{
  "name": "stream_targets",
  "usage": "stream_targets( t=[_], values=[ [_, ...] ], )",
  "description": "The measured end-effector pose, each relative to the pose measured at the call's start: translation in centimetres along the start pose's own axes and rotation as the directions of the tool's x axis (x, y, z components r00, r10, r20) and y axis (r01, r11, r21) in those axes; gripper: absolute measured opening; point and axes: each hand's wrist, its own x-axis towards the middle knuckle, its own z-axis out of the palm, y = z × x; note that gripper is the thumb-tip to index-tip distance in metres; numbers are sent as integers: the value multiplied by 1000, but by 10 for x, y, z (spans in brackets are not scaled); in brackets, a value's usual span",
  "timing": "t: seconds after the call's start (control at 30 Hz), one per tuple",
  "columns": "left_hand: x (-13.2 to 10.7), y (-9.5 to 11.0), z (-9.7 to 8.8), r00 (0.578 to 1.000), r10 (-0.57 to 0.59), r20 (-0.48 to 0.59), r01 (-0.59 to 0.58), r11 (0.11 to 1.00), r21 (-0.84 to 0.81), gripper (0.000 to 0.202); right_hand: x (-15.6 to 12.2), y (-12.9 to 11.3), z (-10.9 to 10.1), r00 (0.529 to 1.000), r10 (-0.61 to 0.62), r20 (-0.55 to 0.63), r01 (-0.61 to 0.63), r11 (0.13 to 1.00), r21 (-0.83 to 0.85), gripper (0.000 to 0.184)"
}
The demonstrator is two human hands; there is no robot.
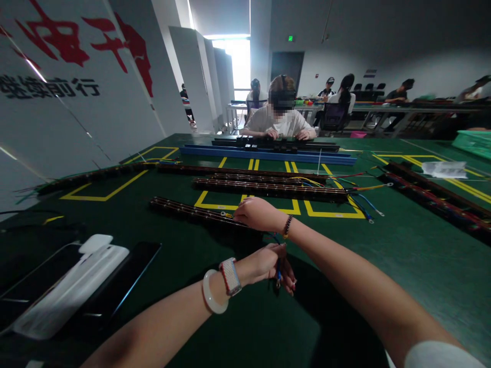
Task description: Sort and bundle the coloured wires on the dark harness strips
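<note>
A long dark brown strip [180, 208] with pale spots along it lies at a slant on the green table. Over its right part is my right hand [256, 212], with fingers pinched on a yellow wire whose ring terminal [223, 214] sticks out to the left. Closer to me, my left hand [266, 261] has a blue wire [279, 271] between its thumb and fingers. That wire's ring terminal hangs below the fingers. The strip's right end is partly hidden behind my hands.
Several similar strips with loose wires [276, 189] lie farther back, beyond them a blue rail [264, 154]. Wired strips [433, 199] sit at right. Phones [126, 276] and a white object [72, 294] are at left. A person [278, 115] works opposite.
</note>
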Motion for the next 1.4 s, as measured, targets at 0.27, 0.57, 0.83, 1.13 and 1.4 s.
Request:
stream_targets(
  t=[0.27,0.57,0.83,1.13,1.4],
  values=[
    [-5,5,7,997,29,-68,-30,999,-24,53,-26,10,-15,993,-54,-107,78,968,237,27],
    [-19,19,12,998,11,-56,-11,1000,3,32,-131,67,4,903,430,0,-357,747,561,43],
    [-24,22,21,987,-11,-162,19,999,51,29,-151,73,30,913,367,178,-383,622,683,40],
    [-22,14,22,935,19,-353,82,960,269,31,-150,74,37,864,486,131,-450,629,634,36],
    [-36,41,4,955,-142,-262,275,760,590,31,-149,75,40,849,509,146,-478,619,623,37]
  ],
)
